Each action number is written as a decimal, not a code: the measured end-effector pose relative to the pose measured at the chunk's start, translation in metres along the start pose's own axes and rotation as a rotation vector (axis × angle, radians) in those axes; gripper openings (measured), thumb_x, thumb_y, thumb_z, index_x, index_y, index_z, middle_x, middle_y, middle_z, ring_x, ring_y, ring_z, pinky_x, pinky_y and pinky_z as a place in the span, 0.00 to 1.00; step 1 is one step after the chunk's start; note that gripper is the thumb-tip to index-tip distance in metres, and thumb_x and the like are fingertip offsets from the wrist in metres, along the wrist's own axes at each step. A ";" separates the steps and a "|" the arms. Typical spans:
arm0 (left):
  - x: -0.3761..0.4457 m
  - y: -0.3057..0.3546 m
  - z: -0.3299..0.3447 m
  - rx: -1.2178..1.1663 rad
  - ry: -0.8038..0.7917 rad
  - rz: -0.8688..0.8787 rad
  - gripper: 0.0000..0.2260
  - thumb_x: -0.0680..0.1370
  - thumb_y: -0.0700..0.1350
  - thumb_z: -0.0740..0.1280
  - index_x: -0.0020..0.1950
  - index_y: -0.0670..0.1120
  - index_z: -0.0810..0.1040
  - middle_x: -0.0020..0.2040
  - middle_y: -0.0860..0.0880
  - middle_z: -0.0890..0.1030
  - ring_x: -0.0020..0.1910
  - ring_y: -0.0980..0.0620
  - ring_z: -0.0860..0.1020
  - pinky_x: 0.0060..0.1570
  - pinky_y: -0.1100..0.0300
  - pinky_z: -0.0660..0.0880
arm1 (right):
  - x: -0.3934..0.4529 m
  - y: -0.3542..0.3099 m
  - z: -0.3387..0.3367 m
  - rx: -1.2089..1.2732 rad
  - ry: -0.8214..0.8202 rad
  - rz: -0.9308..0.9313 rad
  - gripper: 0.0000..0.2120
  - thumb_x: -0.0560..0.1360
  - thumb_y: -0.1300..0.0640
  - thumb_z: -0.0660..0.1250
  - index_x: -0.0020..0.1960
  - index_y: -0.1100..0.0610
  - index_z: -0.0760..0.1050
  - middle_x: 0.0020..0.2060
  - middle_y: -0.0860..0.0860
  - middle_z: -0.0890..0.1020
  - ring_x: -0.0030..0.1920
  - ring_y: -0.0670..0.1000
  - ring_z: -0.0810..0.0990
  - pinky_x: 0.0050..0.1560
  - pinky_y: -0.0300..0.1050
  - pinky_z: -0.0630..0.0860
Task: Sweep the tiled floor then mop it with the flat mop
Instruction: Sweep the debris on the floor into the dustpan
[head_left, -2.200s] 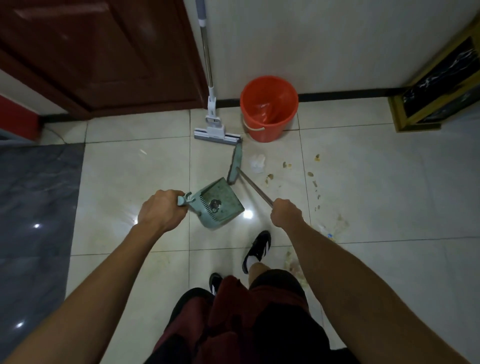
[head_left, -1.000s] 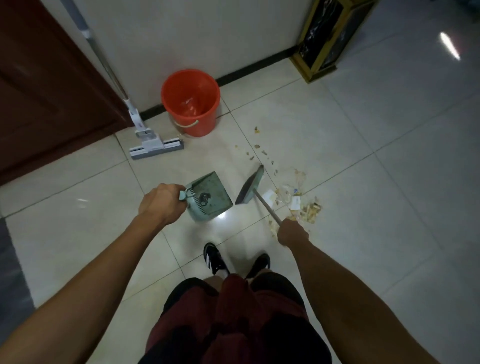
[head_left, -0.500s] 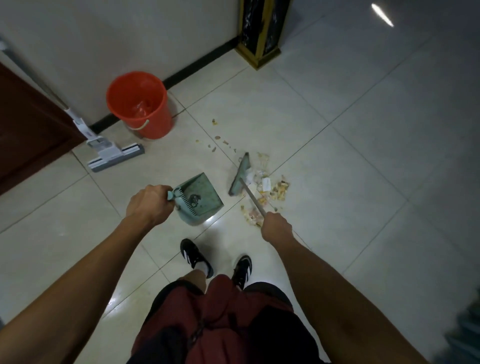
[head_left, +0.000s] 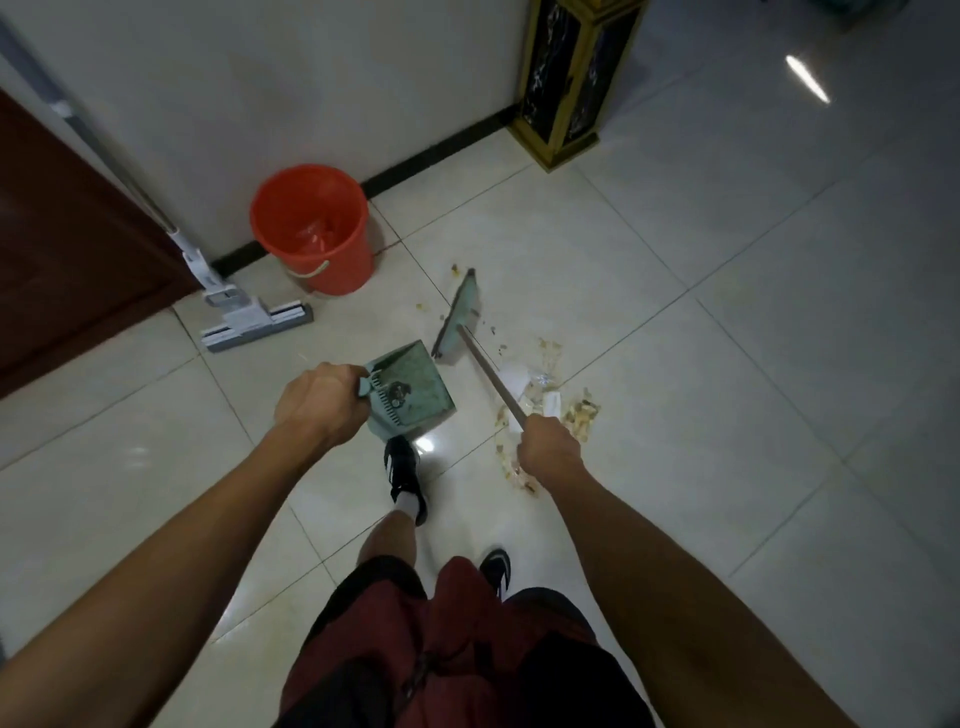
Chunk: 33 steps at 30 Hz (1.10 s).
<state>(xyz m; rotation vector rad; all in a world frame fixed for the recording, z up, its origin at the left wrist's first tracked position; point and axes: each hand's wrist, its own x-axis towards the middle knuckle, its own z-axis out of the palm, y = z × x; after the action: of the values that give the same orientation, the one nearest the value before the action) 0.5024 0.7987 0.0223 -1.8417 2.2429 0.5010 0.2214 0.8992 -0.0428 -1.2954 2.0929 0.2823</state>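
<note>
So mid-frame, left hand (head_left: 319, 402) is wrapped round the dustpan (head_left: 410, 392) handle and right hand (head_left: 548, 449) grips the broom (head_left: 460, 314) stick. Both look light and stiff, best held low. Scraps (head_left: 550, 405) sit beside the broom on glossy, probably slick tiles (head_left: 727, 364). Flat mop (head_left: 257, 318) and orange bucket (head_left: 311, 228) wait upper left by the wall.

I saw the left hand (head_left: 319, 402) gripping a green plastic dustpan (head_left: 410, 389) and the right hand (head_left: 548, 449) holding a green-headed broom (head_left: 460, 317) beside scattered crumbs (head_left: 550, 410), near an orange plastic bucket (head_left: 314, 228) and a flat grey mop (head_left: 254, 319).
</note>
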 end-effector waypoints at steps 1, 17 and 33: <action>0.013 -0.008 -0.005 -0.004 0.001 -0.014 0.06 0.76 0.49 0.66 0.49 0.52 0.82 0.41 0.46 0.82 0.36 0.44 0.76 0.35 0.56 0.70 | 0.012 -0.011 -0.006 0.008 0.009 -0.011 0.11 0.78 0.61 0.63 0.59 0.58 0.75 0.53 0.54 0.82 0.53 0.56 0.83 0.52 0.49 0.81; 0.219 -0.120 -0.049 -0.125 -0.140 -0.099 0.11 0.74 0.48 0.64 0.53 0.54 0.82 0.46 0.45 0.82 0.42 0.41 0.80 0.38 0.55 0.72 | 0.210 -0.198 -0.077 0.202 -0.018 0.062 0.11 0.78 0.59 0.63 0.59 0.60 0.77 0.53 0.55 0.81 0.54 0.58 0.83 0.54 0.49 0.81; 0.238 -0.137 -0.044 -0.213 -0.191 -0.113 0.05 0.77 0.48 0.67 0.49 0.55 0.82 0.42 0.46 0.82 0.40 0.41 0.80 0.40 0.53 0.79 | 0.255 -0.211 -0.079 0.178 -0.193 0.198 0.14 0.79 0.62 0.60 0.62 0.64 0.74 0.45 0.56 0.78 0.51 0.60 0.83 0.49 0.51 0.81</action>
<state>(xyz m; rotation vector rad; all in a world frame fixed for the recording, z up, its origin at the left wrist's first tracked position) 0.5894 0.5425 -0.0411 -1.9136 2.0152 0.8837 0.2941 0.5735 -0.1101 -0.9224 2.0318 0.2870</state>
